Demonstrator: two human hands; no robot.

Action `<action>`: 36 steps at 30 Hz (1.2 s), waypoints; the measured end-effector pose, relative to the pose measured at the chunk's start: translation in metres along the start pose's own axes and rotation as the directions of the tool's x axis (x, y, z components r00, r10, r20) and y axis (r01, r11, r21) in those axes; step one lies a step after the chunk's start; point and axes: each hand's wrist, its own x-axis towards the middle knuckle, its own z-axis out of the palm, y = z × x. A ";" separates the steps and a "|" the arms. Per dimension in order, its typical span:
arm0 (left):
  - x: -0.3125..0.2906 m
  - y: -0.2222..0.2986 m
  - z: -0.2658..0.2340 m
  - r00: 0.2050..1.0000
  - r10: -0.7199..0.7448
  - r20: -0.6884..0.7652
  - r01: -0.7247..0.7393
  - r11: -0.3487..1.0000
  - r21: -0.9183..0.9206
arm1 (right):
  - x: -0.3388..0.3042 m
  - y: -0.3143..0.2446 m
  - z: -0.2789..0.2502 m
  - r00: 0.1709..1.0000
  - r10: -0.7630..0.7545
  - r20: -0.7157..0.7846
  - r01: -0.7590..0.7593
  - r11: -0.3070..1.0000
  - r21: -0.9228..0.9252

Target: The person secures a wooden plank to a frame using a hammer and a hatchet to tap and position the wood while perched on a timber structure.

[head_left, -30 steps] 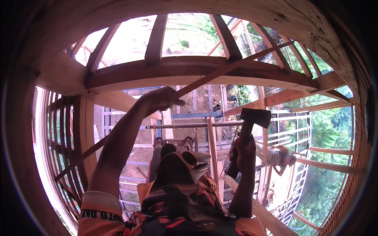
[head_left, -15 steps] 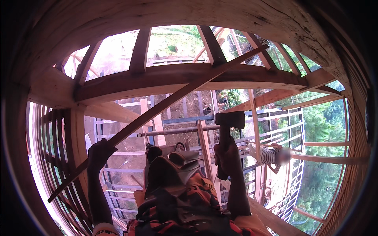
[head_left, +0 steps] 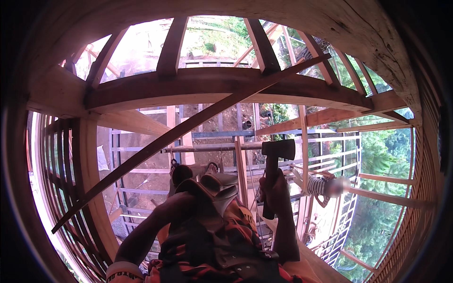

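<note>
My right hand is wrapped round the dark handle of a hatchet, held upright with its head at the top. My left hand is at the tool pouch on my waist. Its fingers are hidden there, so what they hold cannot be made out. A long thin wooden batten slants across the frame from lower left to upper right, touched by neither hand. Its upper part crosses in front of the thick horizontal beam.
Rafters run outward beyond the beam, and a heavy log arches overhead. Slatted framing stands at both sides. Far below are a timber grid, bare ground and another person in a striped top. Trees show at right.
My left hand has let go of the batten and moved down and right to the waist pouch. The batten stays slanted in nearly the same place. My right hand keeps the hatchet.
</note>
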 end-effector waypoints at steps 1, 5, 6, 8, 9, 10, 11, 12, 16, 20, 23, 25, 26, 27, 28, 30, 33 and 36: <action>0.021 0.000 0.014 1.000 0.001 0.006 -0.001 0.996 0.086 | 0.001 0.001 0.002 1.000 0.023 0.002 -0.023 1.000 0.013; 0.070 0.004 0.042 1.000 0.021 -0.013 -0.019 0.988 0.156 | -0.003 0.000 0.010 0.998 0.039 0.041 -0.044 0.990 0.136; 0.073 0.005 0.046 1.000 0.021 -0.010 -0.019 0.987 0.159 | -0.005 -0.001 0.012 0.997 0.052 0.048 -0.056 0.993 0.102; 0.081 0.006 0.048 1.000 0.028 -0.006 -0.027 0.985 0.172 | -0.006 -0.001 0.016 0.997 0.072 0.040 -0.074 0.996 0.048; 0.082 0.007 0.049 1.000 0.028 -0.001 -0.027 0.984 0.177 | -0.006 0.000 0.019 0.996 0.085 0.034 -0.085 0.996 0.025; 0.085 0.006 0.049 1.000 0.025 -0.005 -0.024 0.983 0.182 | -0.007 0.004 0.021 0.995 0.097 0.030 -0.097 0.995 0.003; 0.088 0.006 0.049 0.999 0.033 0.000 -0.032 0.983 0.181 | -0.008 0.013 0.020 0.996 0.091 0.018 -0.090 0.995 -0.035; 0.091 0.007 0.049 0.999 0.038 0.011 -0.039 0.982 0.186 | -0.010 0.017 0.020 0.996 0.083 0.014 -0.083 0.996 -0.045; 0.105 0.007 0.048 0.998 0.048 0.028 -0.053 0.979 0.197 | -0.015 0.017 0.019 0.996 0.091 -0.003 -0.091 0.994 -0.054; 0.119 0.006 0.048 0.997 0.063 0.034 -0.068 0.979 0.190 | -0.013 0.036 0.019 0.998 -0.047 -0.033 0.044 0.996 -0.082; 0.117 0.003 0.044 0.997 0.072 0.038 -0.077 0.985 0.155 | -0.012 0.036 0.015 0.998 -0.060 -0.034 0.057 0.995 -0.087; 0.102 -0.001 0.035 0.995 0.087 0.048 -0.091 0.991 0.094 | -0.011 0.032 0.014 0.999 -0.021 -0.025 0.019 0.997 -0.078; 0.087 -0.002 0.027 0.995 0.091 0.052 -0.094 0.994 0.060 | -0.010 0.029 0.013 1.000 0.000 -0.015 -0.001 0.997 -0.074; 0.072 -0.002 0.018 0.994 0.092 0.057 -0.093 0.996 0.017 | -0.009 0.028 0.012 1.000 0.021 -0.008 -0.021 0.997 -0.070; 0.058 -0.002 0.007 0.994 0.092 0.059 -0.090 0.995 -0.039 | -0.009 0.029 0.011 1.000 0.001 -0.019 -0.002 0.997 -0.072; 0.031 0.000 -0.003 0.995 0.083 0.055 -0.077 0.991 -0.106 | -0.011 0.029 0.011 0.998 -0.040 -0.038 0.037 0.996 -0.079; 0.003 -0.007 -0.001 0.998 0.052 0.024 -0.047 0.985 -0.164 | -0.007 0.042 0.017 0.999 -0.040 -0.024 0.037 0.994 -0.104; -0.003 -0.018 0.016 0.999 0.046 -0.012 -0.047 0.979 -0.198 | -0.006 0.044 0.021 1.000 0.019 0.000 -0.019 0.994 -0.106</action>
